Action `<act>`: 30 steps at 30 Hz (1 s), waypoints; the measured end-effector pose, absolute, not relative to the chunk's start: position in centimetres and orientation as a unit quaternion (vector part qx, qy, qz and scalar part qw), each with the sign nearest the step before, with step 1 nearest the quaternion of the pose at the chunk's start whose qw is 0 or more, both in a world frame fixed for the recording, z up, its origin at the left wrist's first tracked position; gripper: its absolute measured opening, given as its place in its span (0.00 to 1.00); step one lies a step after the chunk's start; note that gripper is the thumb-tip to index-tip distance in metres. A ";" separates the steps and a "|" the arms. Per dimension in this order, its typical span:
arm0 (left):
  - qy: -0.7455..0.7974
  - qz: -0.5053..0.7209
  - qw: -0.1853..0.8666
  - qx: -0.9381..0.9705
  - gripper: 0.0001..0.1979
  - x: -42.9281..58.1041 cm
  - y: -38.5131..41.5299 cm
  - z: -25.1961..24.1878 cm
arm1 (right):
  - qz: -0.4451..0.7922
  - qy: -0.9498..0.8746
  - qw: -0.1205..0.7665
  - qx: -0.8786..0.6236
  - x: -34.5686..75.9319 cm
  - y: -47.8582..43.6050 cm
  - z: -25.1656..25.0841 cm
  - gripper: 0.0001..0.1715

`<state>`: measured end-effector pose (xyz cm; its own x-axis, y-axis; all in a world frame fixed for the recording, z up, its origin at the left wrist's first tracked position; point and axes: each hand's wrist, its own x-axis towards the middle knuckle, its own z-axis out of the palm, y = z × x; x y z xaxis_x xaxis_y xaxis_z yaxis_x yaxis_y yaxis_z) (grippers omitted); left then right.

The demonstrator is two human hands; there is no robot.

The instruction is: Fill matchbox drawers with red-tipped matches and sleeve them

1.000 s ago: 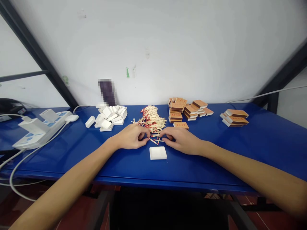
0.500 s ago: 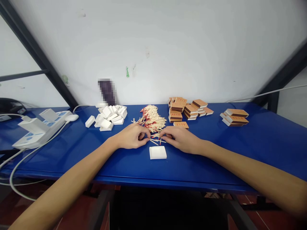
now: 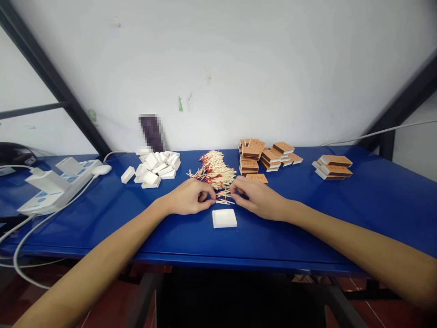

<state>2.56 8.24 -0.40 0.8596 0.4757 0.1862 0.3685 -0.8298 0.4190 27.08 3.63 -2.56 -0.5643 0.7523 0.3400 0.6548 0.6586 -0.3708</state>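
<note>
A heap of red-tipped matches lies on the blue table, with a few loose matches at its near edge. My left hand rests left of these, thumb and forefinger curled together at the match ends. From the right, my right hand touches the other ends, its fingers bent toward the thumb. Whether either fingertip pair grips a match is too small to tell. Just in front of the hands lies a white open tray, which neither hand touches.
White box trays are piled at the back left. Brown matchboxes stand stacked behind my right hand, with another stack farther right. A white power strip with cables lies at the left.
The loose matches between my hands now lie more nearly parallel. My right hand has shifted slightly right, and the fingertips are a little farther apart.
</note>
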 end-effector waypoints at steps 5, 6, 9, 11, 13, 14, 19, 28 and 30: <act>0.224 0.142 0.195 0.944 0.08 2.9 8.0 -0.5 | 0.095 -0.876 0.227 -0.415 27.0 3.4 -2.6 0.06; 0.228 0.143 0.195 0.943 0.09 3.0 7.9 -0.5 | 0.093 -0.875 0.226 -0.418 27.0 3.4 -2.6 0.06; 0.232 0.143 0.192 0.943 0.10 2.9 7.9 -0.5 | 0.090 -0.876 0.225 -0.416 27.0 3.4 -2.7 0.06; 0.230 0.144 0.189 0.944 0.12 2.8 8.0 -0.6 | 0.092 -0.877 0.221 -0.417 26.9 3.4 -2.6 0.06; 0.232 0.148 0.185 0.943 0.14 2.6 8.1 -0.6 | 0.096 -0.877 0.217 -0.418 26.9 3.3 -2.5 0.06; 0.233 0.148 0.182 0.944 0.15 2.6 8.2 -0.6 | 0.097 -0.877 0.216 -0.419 26.8 3.2 -2.4 0.06; 0.228 0.141 0.169 0.948 0.11 2.6 8.3 -0.7 | 0.092 -0.883 0.210 -0.411 26.7 3.1 -2.1 0.06; 0.222 0.137 0.143 0.955 0.10 2.9 8.1 -0.7 | 0.091 -0.884 0.205 -0.411 26.7 3.3 -2.5 0.06; 0.224 0.133 0.133 0.956 0.11 3.0 8.0 -0.6 | 0.097 -0.885 0.203 -0.408 26.7 3.3 -2.4 0.07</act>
